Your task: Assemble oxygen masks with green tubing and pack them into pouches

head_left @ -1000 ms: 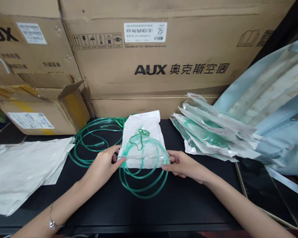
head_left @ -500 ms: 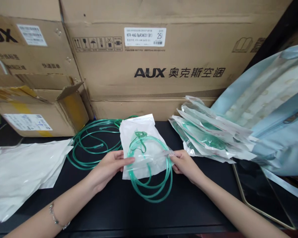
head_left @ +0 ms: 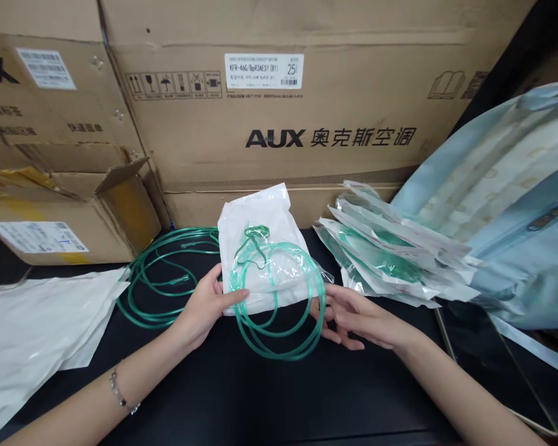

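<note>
My left hand (head_left: 214, 308) grips the lower left side of a white and clear plastic pouch (head_left: 286, 214), thumb on the front. Coiled green tubing (head_left: 279, 356) hangs out of the pouch's lower opening in several loops. A green elastic strap (head_left: 256, 232) shows through the clear film, and its rest is hard to make out. At the right side of the loops is my right hand (head_left: 353, 316), fingers apart, its fingertips partly behind the tubing. It grips nothing that I can see.
More green tubing (head_left: 139, 310) lies coiled behind my left hand. Flat white pouches (head_left: 51, 334) are at left, filled pouches (head_left: 400, 266) stacked at right. Beyond stand a small open carton (head_left: 74, 217), a large cardboard box (head_left: 283, 167), a light blue bag (head_left: 506, 217) and a tablet (head_left: 493, 359).
My right hand has let go of the pouch's right edge and its fingers have spread beside the loops. The pouch has risen and tilted slightly in my left hand.
</note>
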Motion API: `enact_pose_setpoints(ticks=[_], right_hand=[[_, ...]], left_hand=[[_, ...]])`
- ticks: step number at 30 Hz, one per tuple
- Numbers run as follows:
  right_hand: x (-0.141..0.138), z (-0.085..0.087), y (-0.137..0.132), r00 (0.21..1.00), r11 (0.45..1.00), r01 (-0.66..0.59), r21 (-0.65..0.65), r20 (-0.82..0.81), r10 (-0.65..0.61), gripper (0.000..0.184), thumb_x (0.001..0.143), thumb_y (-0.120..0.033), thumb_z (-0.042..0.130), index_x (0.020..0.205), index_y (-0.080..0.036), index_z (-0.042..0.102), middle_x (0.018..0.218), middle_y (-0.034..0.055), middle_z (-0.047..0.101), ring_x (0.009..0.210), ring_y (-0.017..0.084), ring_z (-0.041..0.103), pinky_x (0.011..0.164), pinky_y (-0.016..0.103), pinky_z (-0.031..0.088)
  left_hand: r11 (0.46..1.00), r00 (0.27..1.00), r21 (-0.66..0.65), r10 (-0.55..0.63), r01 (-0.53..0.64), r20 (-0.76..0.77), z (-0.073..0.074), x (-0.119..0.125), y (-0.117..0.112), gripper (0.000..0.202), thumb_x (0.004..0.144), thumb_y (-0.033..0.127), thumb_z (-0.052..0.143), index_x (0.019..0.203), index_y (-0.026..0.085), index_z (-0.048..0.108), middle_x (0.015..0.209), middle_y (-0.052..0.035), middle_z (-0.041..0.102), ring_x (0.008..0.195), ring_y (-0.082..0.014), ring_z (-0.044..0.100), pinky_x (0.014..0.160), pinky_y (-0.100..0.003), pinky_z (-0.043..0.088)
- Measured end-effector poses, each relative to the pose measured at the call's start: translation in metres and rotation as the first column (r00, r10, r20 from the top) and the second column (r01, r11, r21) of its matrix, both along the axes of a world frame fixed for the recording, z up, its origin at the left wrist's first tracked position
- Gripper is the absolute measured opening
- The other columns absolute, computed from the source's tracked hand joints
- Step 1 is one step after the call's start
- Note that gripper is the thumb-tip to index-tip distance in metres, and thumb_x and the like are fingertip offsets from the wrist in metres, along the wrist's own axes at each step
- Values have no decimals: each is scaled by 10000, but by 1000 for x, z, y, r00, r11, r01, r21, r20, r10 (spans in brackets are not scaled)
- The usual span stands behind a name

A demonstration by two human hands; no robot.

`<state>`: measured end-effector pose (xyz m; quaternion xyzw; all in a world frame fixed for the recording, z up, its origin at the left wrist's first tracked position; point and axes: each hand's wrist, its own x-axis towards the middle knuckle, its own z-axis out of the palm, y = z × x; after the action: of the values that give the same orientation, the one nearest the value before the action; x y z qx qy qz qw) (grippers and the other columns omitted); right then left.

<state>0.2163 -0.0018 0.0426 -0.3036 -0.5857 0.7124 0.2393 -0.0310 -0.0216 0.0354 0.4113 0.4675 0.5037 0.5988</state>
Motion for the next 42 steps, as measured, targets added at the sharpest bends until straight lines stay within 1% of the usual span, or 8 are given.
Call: enact_pose_setpoints(ticks=[5,12,22,27,32,37,39,42], right_hand=[[-11,-8,4,960,987,145,69,234,-157,290,715,-386,639,820,-140,528,450,-76,465,345,39,418,272,122,257],[-18,-9,4,910,915,404,-6,107,-401,320,641,-367,710,704,-161,473,440,-98,432,333,20,368,301,144,242],[-24,-13,2,856,855,509,97,46,-515,367,678,-459,652,633,-185,412,343,-91,406,315,37,332,354,173,257],[-18,-10,3,888,894,443,67,110,-447,382,618,-466,696,620,-174,450,377,-94,418,274,36,359,317,168,244],[-14,-13,5,900,909,362,206,178,-399,484,693,-527,601,437,-147,445,347,-35,439,302,61,444,319,174,310],[-10,-8,5,957,965,224,139,156,-245,356,619,-439,709,751,-123,610,625,-2,583,524,101,551,418,216,504],[-9,-6,5,968,979,160,124,176,-181,344,604,-396,732,765,-116,614,651,1,582,552,111,566,448,240,538],[-10,-6,5,953,970,204,132,199,-227,330,646,-420,695,727,-111,616,635,8,586,554,116,578,457,241,546]], left_hand=[[997,997,-14,-76,76,-15,-3,-1,-3,600,655,216,723,1183,197,437,949,-59,688,809,-194,659,673,-279,543],[988,989,-46,-150,149,-6,0,-2,-9,636,672,249,710,1225,219,398,930,-49,678,813,-188,646,619,-239,511],[993,990,-7,-117,117,-79,-6,8,-18,784,641,217,724,1288,219,281,816,-16,685,762,-196,659,604,-254,514],[995,990,24,-98,101,-106,-6,9,-15,719,622,211,735,1230,185,352,819,-26,703,751,-205,670,638,-295,541],[993,980,5,-119,122,-161,-5,4,-14,539,629,241,727,1104,153,488,781,-22,712,709,-204,673,651,-319,551],[994,976,25,-101,108,-192,-4,0,-13,468,637,236,714,1063,168,532,812,-15,716,722,-205,675,663,-322,551],[990,970,38,-122,133,-210,-3,-1,-14,438,642,228,709,1042,169,541,805,-14,713,715,-201,673,644,-307,547],[980,966,26,-192,200,-176,-1,-1,-16,524,652,209,703,1129,179,491,871,-28,705,794,-203,664,688,-301,534]])
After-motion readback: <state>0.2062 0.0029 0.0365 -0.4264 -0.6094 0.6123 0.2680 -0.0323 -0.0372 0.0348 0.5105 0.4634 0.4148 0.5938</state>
